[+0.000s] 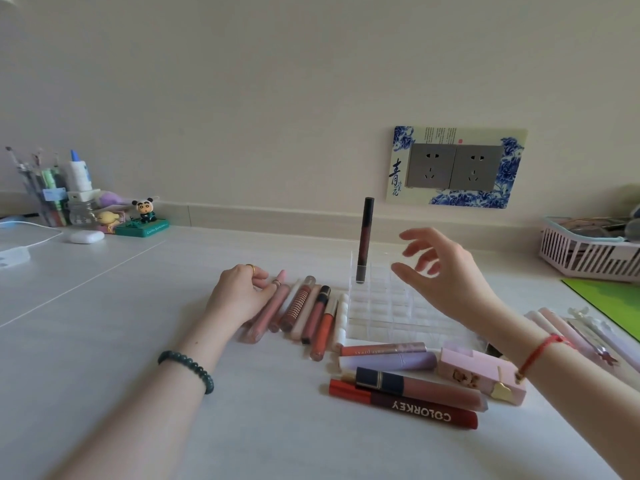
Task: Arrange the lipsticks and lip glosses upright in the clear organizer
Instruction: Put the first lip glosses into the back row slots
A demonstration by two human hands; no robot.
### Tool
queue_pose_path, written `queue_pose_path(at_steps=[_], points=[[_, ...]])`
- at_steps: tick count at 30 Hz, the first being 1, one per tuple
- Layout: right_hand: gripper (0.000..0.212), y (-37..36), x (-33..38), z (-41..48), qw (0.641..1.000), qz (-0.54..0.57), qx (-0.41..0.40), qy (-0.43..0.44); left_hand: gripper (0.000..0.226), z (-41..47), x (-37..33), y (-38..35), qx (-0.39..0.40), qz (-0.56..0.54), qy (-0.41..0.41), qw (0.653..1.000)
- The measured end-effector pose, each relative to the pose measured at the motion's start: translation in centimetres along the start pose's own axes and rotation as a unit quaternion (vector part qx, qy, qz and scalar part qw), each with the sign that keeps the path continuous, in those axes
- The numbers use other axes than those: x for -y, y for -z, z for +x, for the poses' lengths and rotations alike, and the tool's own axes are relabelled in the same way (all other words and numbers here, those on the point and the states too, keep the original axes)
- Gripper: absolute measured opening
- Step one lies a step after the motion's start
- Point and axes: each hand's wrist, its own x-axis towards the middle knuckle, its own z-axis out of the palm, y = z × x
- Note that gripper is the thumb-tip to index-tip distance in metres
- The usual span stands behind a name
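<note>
A clear gridded organizer (388, 306) sits mid-table. One dark lip gloss (364, 240) stands upright in its far left corner cell. My right hand (446, 275) hovers over the organizer with fingers spread, holding nothing. My left hand (242, 292) rests on the row of lip glosses (304, 313) lying to the organizer's left, fingertips touching a pink tube (268, 311). In front of the organizer lie more tubes: a red Colorkey lipstick (405, 405), a navy-capped gloss (420, 388), a lilac tube (388, 362) and a pink box lipstick (481, 375).
A pink basket (588, 254) stands at the far right, beside a green mat (609, 299). Pale tubes (571, 334) lie right of my wrist. A pen cup (45, 195), figurines (143, 216) and an earbud case (85, 236) sit at the back left. Wall sockets (453, 168) are behind.
</note>
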Motion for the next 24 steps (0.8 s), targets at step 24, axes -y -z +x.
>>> queue_pose_path(at_steps=[24], points=[[0.025, 1.6, 0.3, -5.7, 0.998, -0.032, 0.02, 0.06, 0.029, 0.3, -0.5, 1.7, -0.047, -0.207, 0.039, 0.977]])
